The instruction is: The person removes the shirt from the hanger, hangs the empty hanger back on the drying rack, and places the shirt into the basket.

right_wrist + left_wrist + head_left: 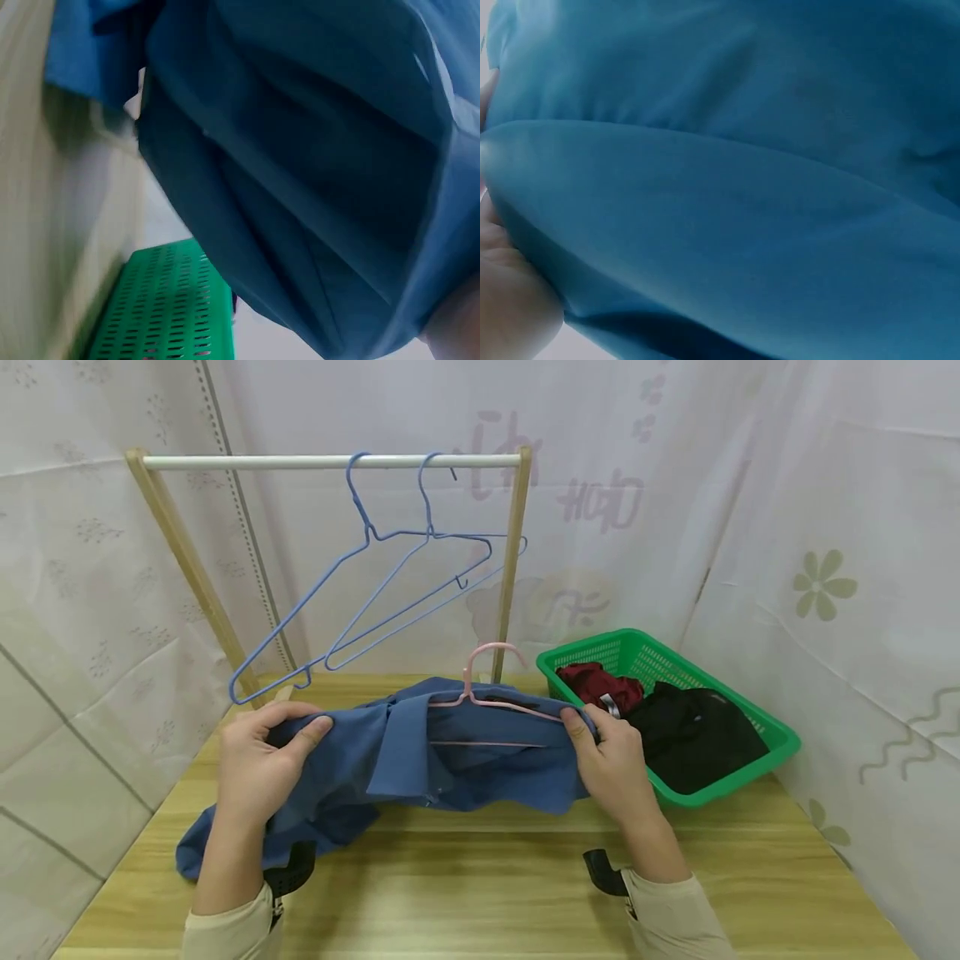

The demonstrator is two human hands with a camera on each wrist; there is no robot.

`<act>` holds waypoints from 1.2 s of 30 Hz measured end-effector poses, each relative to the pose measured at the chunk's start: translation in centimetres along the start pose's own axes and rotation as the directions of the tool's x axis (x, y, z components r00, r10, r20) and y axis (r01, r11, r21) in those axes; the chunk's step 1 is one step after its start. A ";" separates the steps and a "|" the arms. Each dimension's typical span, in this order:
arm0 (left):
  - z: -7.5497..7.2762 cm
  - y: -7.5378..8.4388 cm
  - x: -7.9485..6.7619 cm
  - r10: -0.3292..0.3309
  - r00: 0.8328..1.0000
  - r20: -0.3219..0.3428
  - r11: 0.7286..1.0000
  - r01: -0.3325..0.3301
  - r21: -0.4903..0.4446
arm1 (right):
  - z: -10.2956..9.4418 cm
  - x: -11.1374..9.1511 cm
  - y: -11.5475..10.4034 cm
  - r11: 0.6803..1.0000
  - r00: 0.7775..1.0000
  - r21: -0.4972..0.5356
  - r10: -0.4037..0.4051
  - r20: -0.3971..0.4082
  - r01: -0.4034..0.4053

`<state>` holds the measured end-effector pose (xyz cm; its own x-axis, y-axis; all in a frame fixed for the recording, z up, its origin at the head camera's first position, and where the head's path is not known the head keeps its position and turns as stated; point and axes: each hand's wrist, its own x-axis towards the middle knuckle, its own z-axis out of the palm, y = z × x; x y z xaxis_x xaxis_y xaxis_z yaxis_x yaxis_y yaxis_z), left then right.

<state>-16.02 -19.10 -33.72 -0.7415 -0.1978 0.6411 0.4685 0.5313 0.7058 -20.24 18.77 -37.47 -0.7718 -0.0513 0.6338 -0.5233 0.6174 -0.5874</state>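
A blue collared shirt [405,752] spreads between my two hands above the table, its collar facing me. Inside its neck sits a pink hanger [467,685], with the hook sticking up and part of the bar showing in the opening. My left hand [258,756] pinches the shirt's left shoulder between thumb and fingers. At the other side my right hand [615,760] grips the cloth near the hanger's right end, thumb on top. Blue fabric [720,210] fills most of the left wrist view, and folds of the shirt [300,165] hang close in the right wrist view.
Behind the shirt stands a rack with a white rail [262,462] and wooden posts [187,564]. Two blue hangers [300,606] hang from it. On the right, a green basket [780,745] holds dark red cloth [600,683] and black cloth [697,735]. Underneath is a wooden table [465,893].
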 end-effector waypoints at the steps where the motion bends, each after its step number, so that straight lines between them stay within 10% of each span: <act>1: 0.0 0.0 0.0 -0.019 1.000 0.012 0.999 0.019 -0.033 | -0.2 0.0 -0.1 1.000 0.999 -0.004 -0.024 -0.030 0.024; 8: -0.8 0.3 -0.2 -0.150 0.987 0.061 0.968 0.159 -0.194 | -1.3 0.2 -0.3 0.993 0.988 0.018 -0.114 -0.101 0.117; 14: -1.4 0.7 0.3 -0.093 0.996 -0.004 0.960 0.089 -0.264 | -2.3 -0.2 0.2 0.998 0.996 0.062 0.031 -0.088 -0.025; 21: -1.9 1.1 0.4 -0.205 0.978 -0.033 0.928 0.184 -0.324 | -3.2 -0.8 0.6 0.976 0.985 0.128 0.175 0.000 -0.174; 30: -1.4 0.8 0.0 -0.142 0.988 -0.058 0.986 0.136 -0.094 | -3.4 -0.9 0.3 0.954 0.965 0.146 0.260 0.030 -0.261; 36: -0.4 0.7 -0.3 -0.154 0.988 -0.013 0.986 0.153 -0.062 | -3.2 -1.0 0.0 0.995 0.994 0.082 0.071 -0.085 -0.063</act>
<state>-15.30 -19.03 -33.32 -0.7986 -0.2879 0.5286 0.3783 0.4430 0.8128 -18.31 21.30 -36.48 -0.7731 0.0596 0.6315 -0.5012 0.5528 -0.6658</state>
